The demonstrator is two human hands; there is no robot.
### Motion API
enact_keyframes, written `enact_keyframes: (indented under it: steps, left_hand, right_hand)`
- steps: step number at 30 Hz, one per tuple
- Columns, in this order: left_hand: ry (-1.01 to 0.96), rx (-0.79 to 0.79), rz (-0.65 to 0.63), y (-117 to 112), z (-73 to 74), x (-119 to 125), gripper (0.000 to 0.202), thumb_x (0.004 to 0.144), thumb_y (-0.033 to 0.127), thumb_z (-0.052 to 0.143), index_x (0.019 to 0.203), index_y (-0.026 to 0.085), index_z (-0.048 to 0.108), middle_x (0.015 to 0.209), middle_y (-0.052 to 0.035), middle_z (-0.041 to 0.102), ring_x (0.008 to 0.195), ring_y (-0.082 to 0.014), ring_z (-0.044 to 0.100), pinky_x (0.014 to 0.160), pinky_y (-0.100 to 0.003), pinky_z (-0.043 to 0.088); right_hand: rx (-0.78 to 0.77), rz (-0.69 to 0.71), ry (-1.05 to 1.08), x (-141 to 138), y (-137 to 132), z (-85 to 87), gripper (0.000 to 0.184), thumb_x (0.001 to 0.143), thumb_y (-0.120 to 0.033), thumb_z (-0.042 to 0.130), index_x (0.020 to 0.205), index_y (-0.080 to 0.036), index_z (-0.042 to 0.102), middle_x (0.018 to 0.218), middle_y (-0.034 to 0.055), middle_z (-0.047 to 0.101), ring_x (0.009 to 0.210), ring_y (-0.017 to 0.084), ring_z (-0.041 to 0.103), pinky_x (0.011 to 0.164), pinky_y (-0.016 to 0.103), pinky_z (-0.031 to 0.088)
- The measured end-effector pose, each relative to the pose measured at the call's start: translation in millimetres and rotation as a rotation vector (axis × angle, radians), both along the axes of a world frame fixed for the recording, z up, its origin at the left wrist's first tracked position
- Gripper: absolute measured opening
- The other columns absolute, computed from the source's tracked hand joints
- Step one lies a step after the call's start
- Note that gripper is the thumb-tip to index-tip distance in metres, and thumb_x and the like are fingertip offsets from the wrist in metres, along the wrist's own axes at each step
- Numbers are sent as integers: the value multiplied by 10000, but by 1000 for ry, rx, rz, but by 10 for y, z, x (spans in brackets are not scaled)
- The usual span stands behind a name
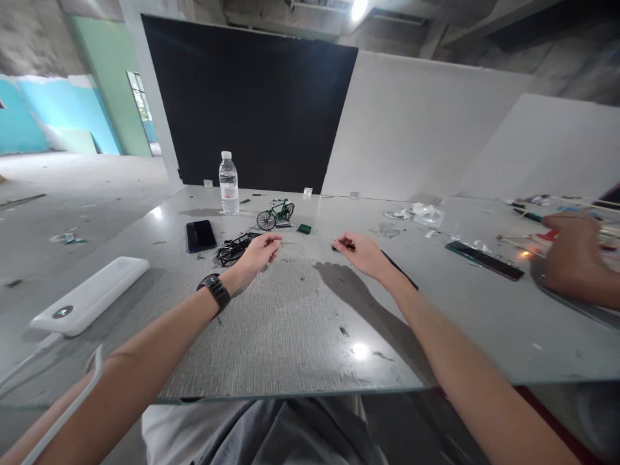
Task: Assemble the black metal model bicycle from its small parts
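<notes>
My left hand [260, 252], with a black watch on its wrist, is over the table beside the black model bicycle parts [231, 250]. Its thumb and forefinger are curled together, and whatever may be between them is too small to make out. My right hand [359, 250] has its fingers pinched low over the table, with a small dark thing at the fingertips that I cannot name. A green model bicycle [276, 214] stands upright beyond my left hand. A small green square piece [304, 229] lies between the two hands, farther back.
A water bottle [228, 184] and a phone [200, 236] are at the back left, a white power bank [92, 296] with a cable nearer. A dark strip [400, 270] lies by my right forearm. Another phone [484, 260] and another person's hand [574, 252] are at right. Panels stand behind.
</notes>
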State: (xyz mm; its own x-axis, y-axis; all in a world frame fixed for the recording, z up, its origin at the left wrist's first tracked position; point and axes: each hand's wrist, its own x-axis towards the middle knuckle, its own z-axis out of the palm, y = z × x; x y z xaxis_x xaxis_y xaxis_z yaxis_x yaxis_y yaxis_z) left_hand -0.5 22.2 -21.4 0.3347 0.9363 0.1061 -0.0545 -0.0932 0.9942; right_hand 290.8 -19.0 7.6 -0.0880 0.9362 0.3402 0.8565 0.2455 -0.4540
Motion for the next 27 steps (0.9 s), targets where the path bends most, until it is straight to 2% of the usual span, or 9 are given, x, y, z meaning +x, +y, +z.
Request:
enact_keyframes:
  steps: [2, 5, 7, 10, 12, 15, 18, 24, 27]
  left_hand:
    - [-16, 9, -1, 21, 13, 6, 94, 979, 164, 594, 1040, 143, 662, 685, 34, 497, 581, -91, 478, 541, -213, 356]
    - [-102, 28, 44, 71, 83, -20, 160, 1031, 146, 488, 1040, 148, 648, 696, 29, 480, 557, -84, 435, 523, -217, 331]
    - [-126, 120, 179, 127, 150, -94, 234, 1073, 199, 418, 1042, 172, 648, 729, 13, 502, 541, -87, 412, 510, -230, 318]
    - [-43, 440, 531, 240, 247, -295, 274, 1093, 257, 377, 1023, 211, 638, 751, -6, 531, 588, -118, 439, 558, -257, 348]
    - [120, 584, 621, 313, 296, -459, 269, 1091, 264, 373, 1019, 221, 629, 759, -13, 549, 618, -139, 456, 611, -277, 369]
    - [464, 714, 627, 396, 327, -678, 223, 1071, 318, 447, 985, 209, 622, 840, -57, 635, 740, -186, 544, 703, -303, 395]
    - [747, 732, 566, 469, 290, -825, 228, 1067, 353, 447, 1063, 207, 622, 983, -105, 690, 873, -242, 612, 728, -312, 409]
    - [949, 671, 422, 607, 147, -970, 275, 1054, 206, 368, 1223, 216, 585, 1168, -131, 720, 1007, -269, 678, 750, -319, 431]
    - [1008, 636, 392, 612, 127, -998, 277, 1065, 238, 373, 1273, 209, 555, 1056, -123, 743, 922, -260, 693, 696, -306, 405]
  right_hand:
    - [-31, 22, -8, -54, -11, -30, 322, 982, -481, 531, 913, -191, 654, 862, 98, 741, 757, 228, 654, 699, 352, 467]
    - [-80, 92, -30, -273, -47, -76, 313, 994, -470, 535, 941, -197, 679, 921, 93, 749, 787, 224, 662, 695, 346, 475]
    - [-76, 143, -37, -443, -81, -98, 248, 989, -428, 568, 949, -211, 683, 953, 82, 753, 833, 223, 677, 731, 347, 487]
    - [-90, 233, -43, -628, -131, -107, 179, 984, -369, 587, 949, -227, 689, 948, 68, 758, 832, 217, 682, 750, 344, 501]
    - [-101, 265, -36, -681, -158, -96, 184, 990, -366, 580, 947, -225, 690, 946, 69, 759, 830, 217, 684, 748, 344, 507]
    - [-116, 262, -33, -678, -185, -67, 219, 996, -390, 569, 958, -216, 697, 972, 85, 763, 843, 227, 690, 751, 354, 514]
    - [-126, 239, -55, -649, -198, -47, 242, 994, -403, 562, 969, -213, 709, 982, 101, 764, 821, 234, 688, 729, 361, 514]
    - [-145, 264, -49, -664, -184, -97, 231, 985, -391, 566, 952, -219, 717, 981, 110, 772, 848, 255, 691, 745, 383, 521]
    - [-149, 279, -38, -671, -167, -143, 226, 989, -383, 568, 951, -218, 718, 972, 115, 768, 843, 257, 689, 746, 390, 523]
